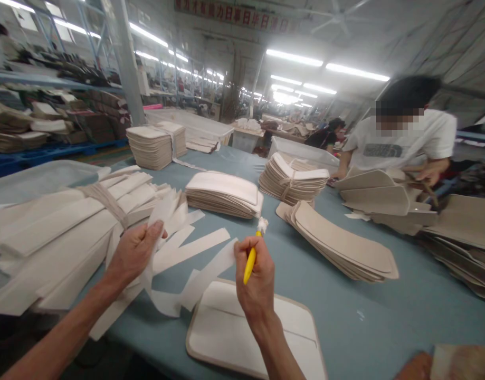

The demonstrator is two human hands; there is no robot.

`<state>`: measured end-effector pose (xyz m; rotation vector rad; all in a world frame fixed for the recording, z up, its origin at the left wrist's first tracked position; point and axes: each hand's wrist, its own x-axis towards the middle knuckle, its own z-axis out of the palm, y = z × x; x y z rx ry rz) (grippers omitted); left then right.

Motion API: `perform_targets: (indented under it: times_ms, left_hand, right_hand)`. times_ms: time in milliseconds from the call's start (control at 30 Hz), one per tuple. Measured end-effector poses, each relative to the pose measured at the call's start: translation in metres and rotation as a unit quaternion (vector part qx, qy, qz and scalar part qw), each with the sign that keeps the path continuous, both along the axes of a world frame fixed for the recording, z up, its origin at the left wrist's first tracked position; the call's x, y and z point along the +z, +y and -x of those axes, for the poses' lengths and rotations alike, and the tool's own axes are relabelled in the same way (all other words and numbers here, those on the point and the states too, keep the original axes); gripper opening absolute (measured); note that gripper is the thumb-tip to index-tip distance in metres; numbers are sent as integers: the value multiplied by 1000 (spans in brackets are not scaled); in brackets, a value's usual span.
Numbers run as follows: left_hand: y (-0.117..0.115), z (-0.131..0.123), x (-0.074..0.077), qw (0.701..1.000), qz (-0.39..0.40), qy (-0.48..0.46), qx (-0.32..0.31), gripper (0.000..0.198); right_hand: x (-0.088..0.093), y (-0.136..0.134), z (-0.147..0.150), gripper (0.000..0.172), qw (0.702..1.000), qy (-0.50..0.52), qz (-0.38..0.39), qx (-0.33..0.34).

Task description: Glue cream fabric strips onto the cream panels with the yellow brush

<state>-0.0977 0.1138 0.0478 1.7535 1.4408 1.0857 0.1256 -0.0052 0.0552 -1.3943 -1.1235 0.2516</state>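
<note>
My left hand (pixel 137 248) is closed on a white strip (pixel 210 274), pinched between thumb and fingers. The strip sags in a loop and rises to my right hand (pixel 256 274), whose fingertips touch its other end. That hand is wrapped round a yellow-handled brush (pixel 250 264) with white stuff on its tip, pointing away from me. Beneath my right forearm lies a flat rounded panel (pixel 222 327), white with a beige edge, partly covered by the arm. Loose white strips (pixel 195 248) lie between my hands. Left of them is a big bundle of strips (pixel 64 227) bound with a band.
Beyond my hands sit a stack of pale panels (pixel 222 192), a tied stack (pixel 292 179) and a taller stack (pixel 155 145). Curved beige pieces (pixel 341 243) lie to the right. A co-worker (pixel 400 137) handles beige pieces (pixel 377 195) across the blue-green table (pixel 369 322).
</note>
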Motion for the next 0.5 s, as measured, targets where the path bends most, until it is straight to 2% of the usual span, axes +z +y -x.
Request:
perform_targets:
  times_ms: [100,233,300,400,467,500]
  left_hand:
    - [-5,17,6,998,-18,32,42,44]
    - [-18,26,12,991,-57,89,82,41]
    - [-9,24,15,985,-76,128,89,38]
    - [23,17,22,978,-92,168,78,27]
    - [38,11,29,978,-103,169,61,49]
    - [38,8,31,977,-115,168,60,57]
  right_hand:
    - [1,19,-4,21,999,-17,12,37]
    - [14,36,-2,21,998,-25,8,60]
    - [23,36,-4,21,998,-23,-4,57]
    - [35,26,-11,23,999,-14,-20,35]
    - [39,16,-16,23,1000,-10,-22,19]
    - [40,11,-18,24,1000,-10,-24,12]
